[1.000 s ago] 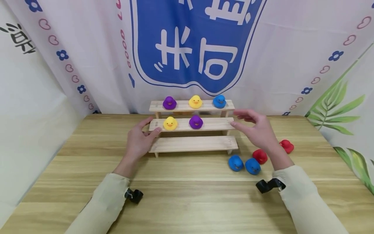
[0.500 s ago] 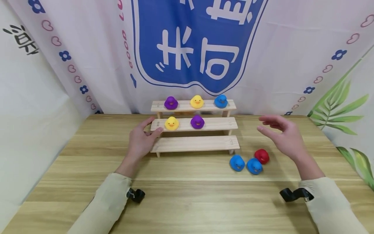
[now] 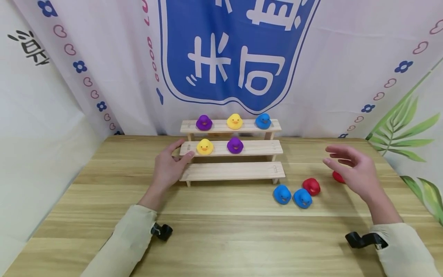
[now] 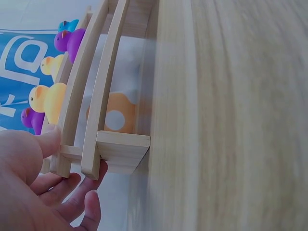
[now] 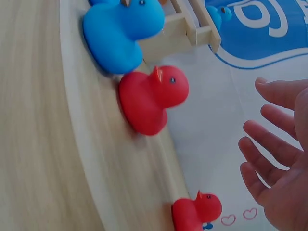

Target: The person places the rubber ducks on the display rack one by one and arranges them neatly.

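A three-tier wooden stand (image 3: 232,171) is at the back of the table. My left hand (image 3: 169,163) grips the left end of its middle tier; in the left wrist view the thumb lies on the board and the fingers reach round the end. A yellow rubber duck (image 3: 205,147) and a purple rubber duck (image 3: 235,145) sit on that tier. My right hand (image 3: 356,169) hovers with relaxed fingers, holding nothing, right of the stand. Below and beside it are a red rubber duck (image 3: 311,186) and another red duck (image 3: 338,177), partly hidden by the hand.
On the top tier are a purple duck (image 3: 204,122), a yellow duck (image 3: 235,121) and a blue duck (image 3: 263,121). Two blue ducks, the left one (image 3: 282,194) and the right one (image 3: 302,198), lie on the table (image 3: 221,238). A printed curtain (image 3: 311,77) hangs behind.
My right hand has moved right, away from the stand's right end, to over the table near the far red duck. My left hand stays on the stand. The ducks have not moved.
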The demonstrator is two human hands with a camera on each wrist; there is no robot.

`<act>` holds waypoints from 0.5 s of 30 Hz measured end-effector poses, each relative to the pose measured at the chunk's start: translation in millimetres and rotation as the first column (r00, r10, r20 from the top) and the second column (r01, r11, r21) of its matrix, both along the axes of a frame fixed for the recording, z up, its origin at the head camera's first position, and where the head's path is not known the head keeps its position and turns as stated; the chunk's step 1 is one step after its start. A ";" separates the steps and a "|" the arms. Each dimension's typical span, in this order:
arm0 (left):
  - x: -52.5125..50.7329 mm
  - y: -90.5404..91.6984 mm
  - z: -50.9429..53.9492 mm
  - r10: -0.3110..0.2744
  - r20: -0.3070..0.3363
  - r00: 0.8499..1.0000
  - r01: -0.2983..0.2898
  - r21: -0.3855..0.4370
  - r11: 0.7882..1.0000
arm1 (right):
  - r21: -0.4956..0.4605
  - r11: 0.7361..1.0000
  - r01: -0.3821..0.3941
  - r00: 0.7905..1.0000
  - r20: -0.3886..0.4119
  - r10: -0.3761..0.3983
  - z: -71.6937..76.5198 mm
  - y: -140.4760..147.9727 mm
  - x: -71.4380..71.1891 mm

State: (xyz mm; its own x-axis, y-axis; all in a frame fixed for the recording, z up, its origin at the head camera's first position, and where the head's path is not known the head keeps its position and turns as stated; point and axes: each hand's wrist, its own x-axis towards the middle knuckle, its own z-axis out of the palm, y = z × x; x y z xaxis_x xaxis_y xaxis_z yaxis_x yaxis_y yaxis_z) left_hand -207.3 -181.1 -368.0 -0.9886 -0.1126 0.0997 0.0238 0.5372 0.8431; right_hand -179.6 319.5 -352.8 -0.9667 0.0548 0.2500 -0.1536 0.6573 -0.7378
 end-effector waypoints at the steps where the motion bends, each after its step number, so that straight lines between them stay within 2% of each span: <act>1: -0.5 0.5 -0.2 0.003 0.000 1.000 -0.003 -0.004 1.000 | -0.003 1.000 0.008 1.000 0.007 -0.008 -0.4 2.3 0.5; 15: -1.4 0.0 -0.7 0.020 0.009 1.000 -0.020 -0.018 1.000 | -0.022 0.998 0.056 0.998 0.031 -0.055 -4.9 31.6 -1.2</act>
State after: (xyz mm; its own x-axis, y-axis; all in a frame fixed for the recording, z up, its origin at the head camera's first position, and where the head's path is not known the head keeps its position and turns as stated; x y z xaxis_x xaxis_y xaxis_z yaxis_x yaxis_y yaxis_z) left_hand -208.7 -181.1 -368.8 -0.9871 -0.1308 0.0927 0.0049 0.5529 0.8332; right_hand -180.8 351.1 -357.7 -0.9691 0.1136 0.2190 -0.0950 0.6472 -0.7564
